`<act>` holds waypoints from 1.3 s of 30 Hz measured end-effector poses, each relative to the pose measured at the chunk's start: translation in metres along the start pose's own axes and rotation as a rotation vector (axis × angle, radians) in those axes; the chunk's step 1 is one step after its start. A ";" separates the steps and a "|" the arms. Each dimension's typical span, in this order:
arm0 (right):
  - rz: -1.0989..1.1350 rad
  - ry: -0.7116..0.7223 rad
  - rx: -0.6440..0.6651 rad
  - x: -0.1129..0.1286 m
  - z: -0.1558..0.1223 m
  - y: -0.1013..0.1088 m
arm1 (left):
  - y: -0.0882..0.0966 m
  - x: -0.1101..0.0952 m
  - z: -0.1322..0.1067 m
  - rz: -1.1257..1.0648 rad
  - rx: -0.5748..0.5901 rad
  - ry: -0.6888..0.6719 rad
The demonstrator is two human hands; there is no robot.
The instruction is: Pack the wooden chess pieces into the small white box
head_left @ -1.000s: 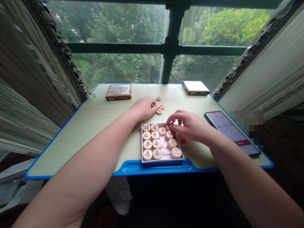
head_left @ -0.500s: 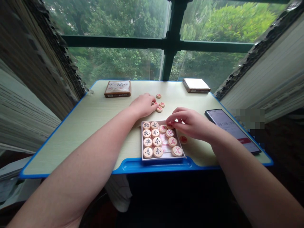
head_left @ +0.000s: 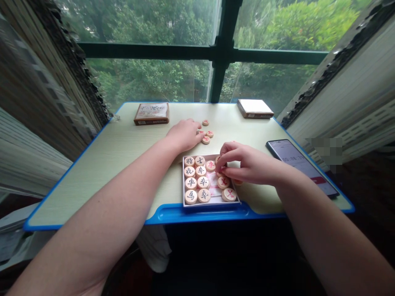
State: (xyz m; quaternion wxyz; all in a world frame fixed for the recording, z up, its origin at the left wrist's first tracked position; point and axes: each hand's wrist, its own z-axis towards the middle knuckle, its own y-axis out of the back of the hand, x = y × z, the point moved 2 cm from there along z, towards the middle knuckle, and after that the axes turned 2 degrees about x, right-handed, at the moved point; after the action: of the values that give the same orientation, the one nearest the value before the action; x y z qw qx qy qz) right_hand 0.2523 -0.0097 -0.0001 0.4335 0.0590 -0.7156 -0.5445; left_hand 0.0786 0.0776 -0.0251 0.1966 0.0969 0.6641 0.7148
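Note:
Round wooden Chinese chess pieces are in a shallow white box (head_left: 211,204) at the table's near edge. Black-lettered pieces (head_left: 203,182) fill its left side; red-lettered pieces (head_left: 228,195) line its right side. My right hand (head_left: 243,162) is over the box's right side, thumb and fingers closed around a red piece (head_left: 219,172), mostly hidden by them. Beyond the box, my left hand (head_left: 185,135) rests among loose red pieces (head_left: 206,140), its thumb and forefinger around one red piece (head_left: 201,132). Another loose piece (head_left: 205,122) lies just past its fingertips.
A brown box with writing (head_left: 152,113) stands at the back left, and a white-topped box (head_left: 255,108) at the back right. A phone (head_left: 304,168) with a running timer lies at the right. Partly behind my right hand, a red piece (head_left: 237,181) lies beside the box.
My right hand has moved slightly toward me and left along the box's right column, its fingers now covering a lower piece. My left hand has stayed at the loose pieces.

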 end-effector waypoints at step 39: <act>-0.283 -0.030 -0.141 0.022 0.013 -0.012 | -0.001 0.001 0.001 -0.129 -0.020 0.000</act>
State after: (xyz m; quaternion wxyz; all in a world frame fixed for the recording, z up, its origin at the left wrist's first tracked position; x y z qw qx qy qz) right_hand 0.2255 -0.0175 0.0015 0.3448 0.1208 -0.6665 -0.6498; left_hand 0.0784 0.0793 -0.0258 0.2430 0.0520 0.6619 0.7072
